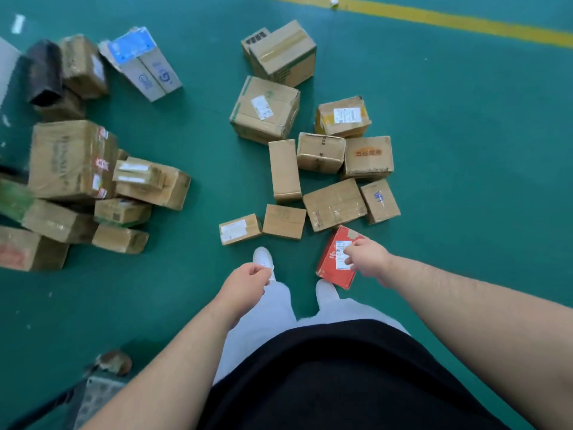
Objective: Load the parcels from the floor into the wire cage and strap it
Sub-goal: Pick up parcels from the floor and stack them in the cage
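Note:
Several cardboard parcels lie on the green floor ahead of me, among them a small labelled box, a plain box and a flat taped box. A red parcel with a white label lies by my right foot. My right hand hangs over the red parcel's label with fingers loosely curled, holding nothing; I cannot tell whether it touches the parcel. My left hand hangs loosely curled above my left shoe and is empty. The wire cage does not show clearly.
A second heap of brown parcels lies at the left, with a black-wrapped one and a blue-and-white carton behind it. A yellow floor line runs across the top right. A perforated metal part sits at the lower left.

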Available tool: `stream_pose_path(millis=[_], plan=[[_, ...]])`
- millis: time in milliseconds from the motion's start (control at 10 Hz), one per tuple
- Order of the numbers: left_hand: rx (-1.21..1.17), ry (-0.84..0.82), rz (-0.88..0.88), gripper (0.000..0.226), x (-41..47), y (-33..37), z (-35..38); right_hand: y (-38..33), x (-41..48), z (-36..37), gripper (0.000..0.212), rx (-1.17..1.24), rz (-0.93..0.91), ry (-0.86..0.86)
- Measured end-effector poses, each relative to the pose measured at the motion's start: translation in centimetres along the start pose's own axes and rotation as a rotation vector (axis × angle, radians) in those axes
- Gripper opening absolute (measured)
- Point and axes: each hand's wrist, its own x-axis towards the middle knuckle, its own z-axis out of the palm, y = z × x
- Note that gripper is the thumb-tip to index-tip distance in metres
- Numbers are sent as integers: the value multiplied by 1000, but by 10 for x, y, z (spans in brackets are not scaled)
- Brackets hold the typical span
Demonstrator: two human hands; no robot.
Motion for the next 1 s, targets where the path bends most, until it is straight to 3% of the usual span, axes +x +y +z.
stream_pose_path(millis=[200,400,600,700,1000], plan=[[211,-52,50,26,60,34,-61,-39,-9,37,19,168,23,79],[318,-30,71,27,118,84,-71,-39,-14,38,18,196,36,122],[284,-170,52,25,130,123,-21,-14,2,6,21,238,152,132],[256,-206,-37,25,143,126,13,7,30,-14,21,238,190,86],[148,-183,-346,29,284,87,147,90,226,-63,28,-126,209,-185]])
